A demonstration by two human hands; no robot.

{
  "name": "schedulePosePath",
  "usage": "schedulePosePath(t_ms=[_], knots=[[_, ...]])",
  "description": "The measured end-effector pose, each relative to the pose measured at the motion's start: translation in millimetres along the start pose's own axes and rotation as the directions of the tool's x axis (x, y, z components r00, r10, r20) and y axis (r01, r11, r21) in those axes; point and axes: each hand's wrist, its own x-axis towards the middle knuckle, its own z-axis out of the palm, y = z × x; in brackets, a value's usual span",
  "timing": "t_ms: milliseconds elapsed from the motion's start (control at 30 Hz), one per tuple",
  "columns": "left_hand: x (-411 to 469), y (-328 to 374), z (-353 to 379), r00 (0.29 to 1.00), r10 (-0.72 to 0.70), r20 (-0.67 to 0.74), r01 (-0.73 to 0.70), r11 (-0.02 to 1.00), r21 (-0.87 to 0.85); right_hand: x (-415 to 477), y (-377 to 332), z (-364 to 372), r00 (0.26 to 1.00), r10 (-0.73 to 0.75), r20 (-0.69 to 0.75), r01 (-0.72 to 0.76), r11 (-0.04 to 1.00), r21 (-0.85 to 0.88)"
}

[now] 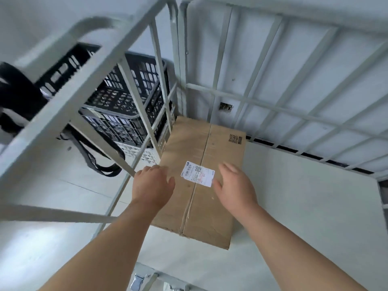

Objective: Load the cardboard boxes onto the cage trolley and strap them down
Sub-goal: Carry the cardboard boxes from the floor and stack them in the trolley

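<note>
Taped cardboard box (189, 148) lies flat on the cage trolley (294, 196) deck, toward its 11 o'clock corner. Above it the left hand (152, 185) and right hand (236, 185) hover, relaxed, holding nothing. Likely stiff and light; grip the long edges.

White wall (31, 15), pale floor (42, 248), black crates (113, 97) stacked left.

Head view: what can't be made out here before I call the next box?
All in the head view:
- Shipping label on the cardboard box: print too small to read.
- Black crate: contents screened by its mesh and the cage trolley bars.
- Black shape at the left edge: blurred and cut off, unidentifiable.
- Left hand and right hand: whether they touch the box cannot be told from above.
</note>
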Motion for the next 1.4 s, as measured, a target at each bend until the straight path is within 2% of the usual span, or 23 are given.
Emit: schedulePosePath(t_ms=[200, 333, 533, 700, 900, 1067, 1233, 1400], knots=[[-74, 1, -119, 0.982, -0.099, -0.159, 0.094, 0.995, -0.04, -25, -62, -107, 0.98, -0.199, -0.029, 0.198, 0.979, -0.041], [-141, -7, -190, 0.94, -0.19, -0.283, 0.164, 0.98, -0.115, -59, -113, -166, 0.931, -0.362, -0.04, 0.36, 0.932, -0.05], [-245, -35, -260, 0.834, -0.363, -0.415, 0.308, 0.931, -0.196, -123, -206, -216, 0.805, -0.59, -0.059, 0.592, 0.806, 0.015], [-338, -73, -283, 0.711, -0.526, -0.467, 0.463, 0.85, -0.253, -179, -284, -220, 0.653, -0.756, -0.03, 0.756, 0.65, 0.075], [-450, -129, -269, 0.554, -0.734, -0.394, 0.672, 0.673, -0.308, -249, -376, -185, 0.477, -0.877, 0.06, 0.863, 0.48, 0.158], [-530, -182, -237, 0.422, -0.855, -0.3, 0.799, 0.508, -0.321, -304, -443, -129, 0.363, -0.919, 0.151, 0.901, 0.388, 0.193], [-596, -245, -199, 0.341, -0.918, -0.201, 0.858, 0.391, -0.334, -355, -497, -58, 0.298, -0.916, 0.267, 0.905, 0.36, 0.226], [-638, -302, -148, 0.303, -0.952, -0.048, 0.886, 0.3, -0.353, -389, -535, 18, 0.262, -0.886, 0.384, 0.902, 0.366, 0.23]])
